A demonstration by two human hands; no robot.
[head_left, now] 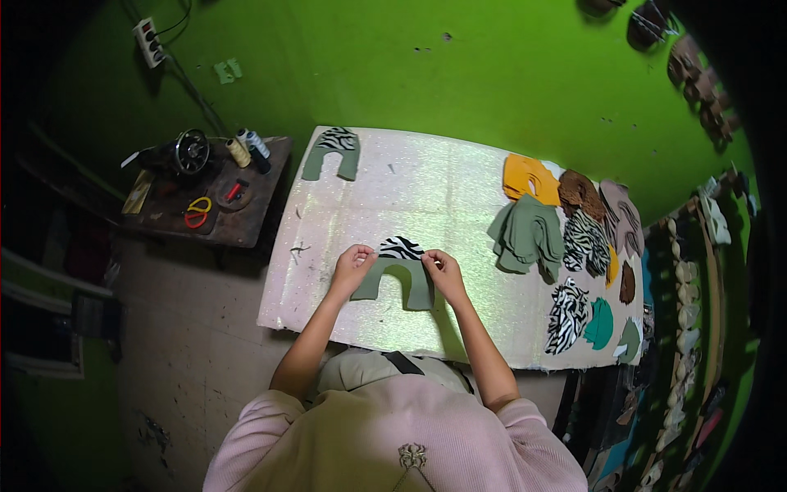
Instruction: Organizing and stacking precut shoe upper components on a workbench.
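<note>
In front of me, over the pale sparkly table [328, 230], a small zebra-print piece [400, 248] lies along the curved top of a sage-green U-shaped piece [419, 287]. My left hand [354, 266] pinches the left end where the two pieces meet. At the opposite end, the fingers of my right hand [443, 272] are closed on the zebra-print corner. The green legs point toward me. A similar green U-shaped piece with a zebra-print top [335, 153] rests at the table's far left corner.
Piles of cut pieces cover the table's right side: yellow [525, 176], sage green [525, 235], brown [580, 193], zebra print [567, 316] and teal [599, 322]. Left, a dark sewing-machine table [176, 225] carries a sewing machine [191, 153], thread spools [238, 153] and yellow-and-red-handled scissors [197, 212].
</note>
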